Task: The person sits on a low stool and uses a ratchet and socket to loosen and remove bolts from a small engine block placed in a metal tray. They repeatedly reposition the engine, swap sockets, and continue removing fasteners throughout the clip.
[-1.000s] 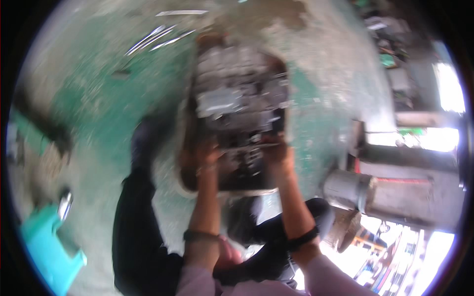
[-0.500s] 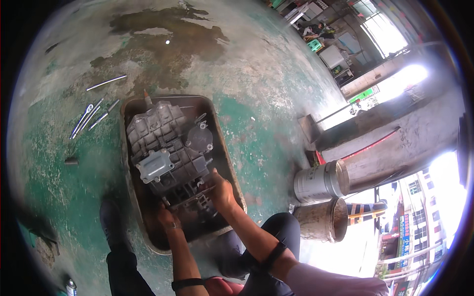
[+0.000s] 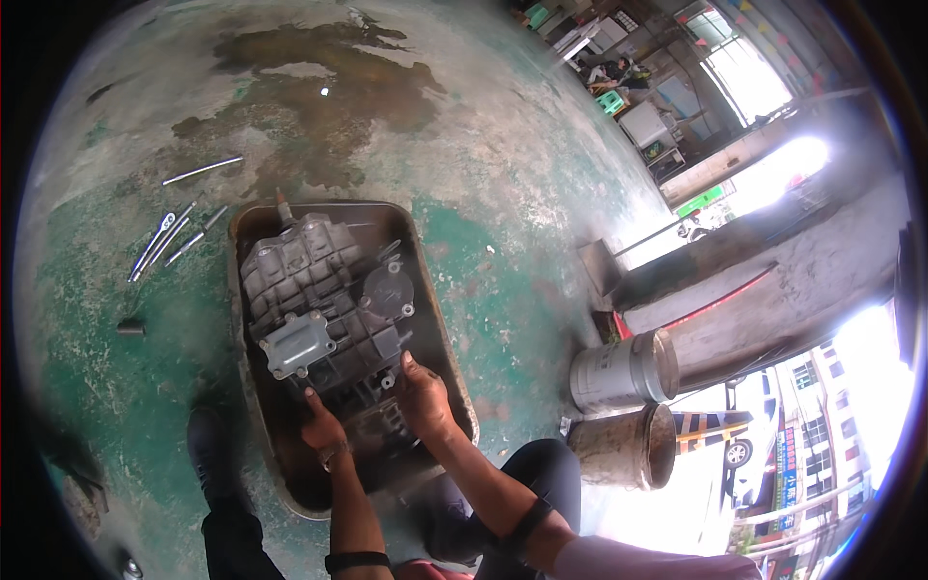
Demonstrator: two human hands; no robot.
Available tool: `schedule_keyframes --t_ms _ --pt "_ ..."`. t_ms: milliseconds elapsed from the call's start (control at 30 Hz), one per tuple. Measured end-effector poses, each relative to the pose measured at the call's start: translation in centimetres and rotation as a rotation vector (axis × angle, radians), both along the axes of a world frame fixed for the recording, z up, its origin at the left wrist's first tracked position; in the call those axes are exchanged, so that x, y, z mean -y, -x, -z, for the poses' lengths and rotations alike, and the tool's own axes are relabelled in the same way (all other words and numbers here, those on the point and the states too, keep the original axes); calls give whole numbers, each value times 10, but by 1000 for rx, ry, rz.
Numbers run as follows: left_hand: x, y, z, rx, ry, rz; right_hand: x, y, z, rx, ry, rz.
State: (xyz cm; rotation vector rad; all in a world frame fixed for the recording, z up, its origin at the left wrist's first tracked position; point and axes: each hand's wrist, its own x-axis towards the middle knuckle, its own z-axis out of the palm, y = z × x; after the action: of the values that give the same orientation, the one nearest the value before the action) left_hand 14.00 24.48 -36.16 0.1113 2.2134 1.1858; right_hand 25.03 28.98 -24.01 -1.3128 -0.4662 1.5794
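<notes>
A grey cast-metal gearbox [image 3: 304,261] lies in a dark, shallow tray [image 3: 452,372] on the floor before me. Its ribbed housing carries a pale rectangular cover [image 3: 300,345] and a round cover [image 3: 389,292]. At the near right corner, my right hand [image 3: 425,401] is closed on the gearbox, thumb on top and the other fingers mostly hidden. My left hand [image 3: 324,427] grips the near left edge, its thumb pointing away from me and its fingers out of sight beneath. Dark shadow hides much of the gearbox's near end between my hands.
Left of the tray lie a ratchet [image 3: 162,232], several metal bars [image 3: 201,171] and a socket [image 3: 130,328]. Two buckets, one whitish [image 3: 619,372] and one dirty [image 3: 619,447], stand at the right by a low wall [image 3: 706,319]. A wet stain [image 3: 319,106] spreads beyond the tray.
The whole view has shifted, so the tray and gearbox sit slightly lower. My left hand has moved a little farther up along the gearbox's near left edge; its thumb shows more plainly.
</notes>
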Motion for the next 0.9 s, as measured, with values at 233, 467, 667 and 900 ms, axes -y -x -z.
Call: schedule_keyframes --t_ms 233,467,667,900 --pt "-2 2 -4 -21 63 91 -1 2 -3 58 46 27" --pt "-4 2 1 -36 146 128 -3 4 0 194 46 55" --pt "-5 -1 -5 -139 48 79 0 8 -6 242 44 70" --pt "-3 7 7 -85 183 180 5 11 -13 243 75 26"
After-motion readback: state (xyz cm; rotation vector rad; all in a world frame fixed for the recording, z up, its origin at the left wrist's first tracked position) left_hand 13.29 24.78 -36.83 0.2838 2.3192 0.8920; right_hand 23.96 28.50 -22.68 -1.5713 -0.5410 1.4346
